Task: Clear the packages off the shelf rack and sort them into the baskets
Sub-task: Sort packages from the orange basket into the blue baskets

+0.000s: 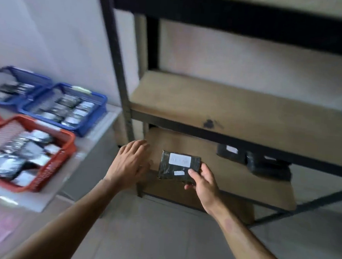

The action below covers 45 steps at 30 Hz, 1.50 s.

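Head view, one held package, four baskets

The right hand holds a black package with white labels in front of the low shelf of the rack, the left hand is flat and open beside it, and blue baskets and a red basket sit full on the left
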Available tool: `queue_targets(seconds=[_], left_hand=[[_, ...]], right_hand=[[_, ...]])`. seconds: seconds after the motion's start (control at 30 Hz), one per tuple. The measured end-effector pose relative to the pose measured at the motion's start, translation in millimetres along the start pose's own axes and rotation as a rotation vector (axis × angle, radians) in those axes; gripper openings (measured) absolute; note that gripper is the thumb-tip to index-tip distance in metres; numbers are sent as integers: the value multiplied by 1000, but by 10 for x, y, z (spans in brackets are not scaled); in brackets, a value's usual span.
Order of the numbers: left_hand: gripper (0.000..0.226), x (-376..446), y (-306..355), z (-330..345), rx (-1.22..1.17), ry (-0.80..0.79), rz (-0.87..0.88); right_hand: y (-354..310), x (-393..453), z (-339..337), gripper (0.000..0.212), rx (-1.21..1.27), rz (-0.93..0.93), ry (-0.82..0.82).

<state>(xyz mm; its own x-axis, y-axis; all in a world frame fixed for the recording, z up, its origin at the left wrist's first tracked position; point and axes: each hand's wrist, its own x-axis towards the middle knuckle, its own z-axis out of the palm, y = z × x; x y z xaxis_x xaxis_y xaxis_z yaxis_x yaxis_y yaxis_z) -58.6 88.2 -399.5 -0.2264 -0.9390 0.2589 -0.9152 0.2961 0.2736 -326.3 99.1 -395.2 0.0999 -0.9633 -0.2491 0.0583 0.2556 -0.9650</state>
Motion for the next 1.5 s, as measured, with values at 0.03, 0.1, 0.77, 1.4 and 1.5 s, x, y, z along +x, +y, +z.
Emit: queue_targets(seconds=[0.03,0.1,0.77,1.4,1.5], left_hand=[[54,-24,-168,-230,11,20,-22],[54,-102,-564,-672,43,58,-65],[61,-1260,-5032,-2981,159,91,-340],[43,-483,-7961,-2775,41,-213,-296],[54,-274,-8448,-2596,22,-307,-249]], right_hand=[[-113,22,217,23,-10,-6,-35],[-299,90,682,21,-29,-17,-89],[-506,1109,5169,57,-45,-108,-146],[-262,3105,7894,47,-266,47,-168],[-154,3408,8281,47,-383,49,-151]])
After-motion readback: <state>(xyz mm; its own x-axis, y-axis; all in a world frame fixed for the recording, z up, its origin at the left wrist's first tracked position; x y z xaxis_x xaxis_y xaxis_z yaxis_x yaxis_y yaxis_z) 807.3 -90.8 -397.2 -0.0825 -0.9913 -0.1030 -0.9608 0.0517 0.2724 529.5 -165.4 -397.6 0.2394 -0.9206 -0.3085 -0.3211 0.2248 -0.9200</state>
